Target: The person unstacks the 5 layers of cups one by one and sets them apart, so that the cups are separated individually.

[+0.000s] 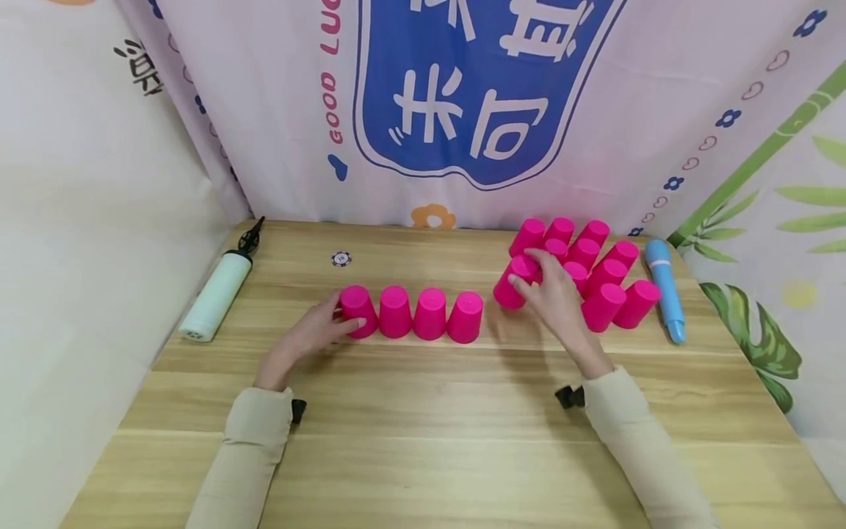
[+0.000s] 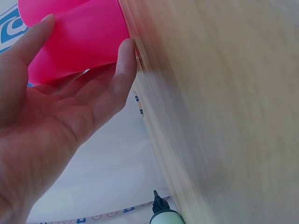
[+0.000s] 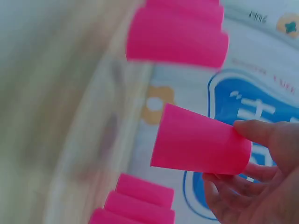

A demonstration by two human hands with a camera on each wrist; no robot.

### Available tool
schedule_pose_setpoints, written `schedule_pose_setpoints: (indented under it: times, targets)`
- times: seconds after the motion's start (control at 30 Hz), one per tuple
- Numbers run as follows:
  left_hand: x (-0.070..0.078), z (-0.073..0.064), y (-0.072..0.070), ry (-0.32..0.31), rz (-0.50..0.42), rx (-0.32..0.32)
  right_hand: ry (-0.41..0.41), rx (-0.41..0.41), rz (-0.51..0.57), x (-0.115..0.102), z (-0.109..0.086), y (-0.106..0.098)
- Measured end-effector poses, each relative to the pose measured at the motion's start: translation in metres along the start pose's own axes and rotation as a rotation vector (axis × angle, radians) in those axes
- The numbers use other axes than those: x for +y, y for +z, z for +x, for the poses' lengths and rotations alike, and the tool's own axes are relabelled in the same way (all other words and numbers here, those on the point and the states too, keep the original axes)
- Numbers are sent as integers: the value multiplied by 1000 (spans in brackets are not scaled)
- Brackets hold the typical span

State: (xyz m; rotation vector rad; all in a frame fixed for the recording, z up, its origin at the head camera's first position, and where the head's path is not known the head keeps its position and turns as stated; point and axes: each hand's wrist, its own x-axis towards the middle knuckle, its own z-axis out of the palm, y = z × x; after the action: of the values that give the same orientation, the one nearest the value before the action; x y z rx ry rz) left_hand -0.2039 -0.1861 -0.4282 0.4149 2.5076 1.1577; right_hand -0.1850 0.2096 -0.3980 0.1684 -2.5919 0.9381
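Observation:
Four-sided order aside, a row of several upside-down pink cups [image 1: 429, 314] stands mid-table. My left hand [image 1: 319, 323] curls round the leftmost cup [image 1: 358, 308], thumb on its near side; the left wrist view shows that cup [image 2: 84, 42] between thumb and fingers. My right hand [image 1: 554, 295] grips another pink cup [image 1: 512, 285] near its closed end. In the right wrist view this held cup [image 3: 201, 142] is off the table, its wide rim away from the palm. Behind and right of that hand stands a cluster of upside-down pink cups [image 1: 604, 275].
A pale green hand pump [image 1: 218, 294] lies at the left edge, with a small poker chip [image 1: 341, 258] nearer the middle back. At the right lies a blue pen-shaped object [image 1: 665, 290]. A printed curtain [image 1: 277, 132] hangs behind the table.

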Motion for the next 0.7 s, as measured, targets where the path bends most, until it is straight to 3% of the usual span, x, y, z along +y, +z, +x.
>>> schedule_pose_setpoints:
  times: [0.2, 0.4, 0.7]
  targets:
    - [1, -2, -3, 17, -2, 1, 126, -50, -105, 17, 41, 11]
    - [0, -4, 0, 18, 4, 8, 128, -32, -138, 28, 54, 26]
    - [2, -5, -2, 24, -3, 9, 138, -47, -137, 34, 62, 31]
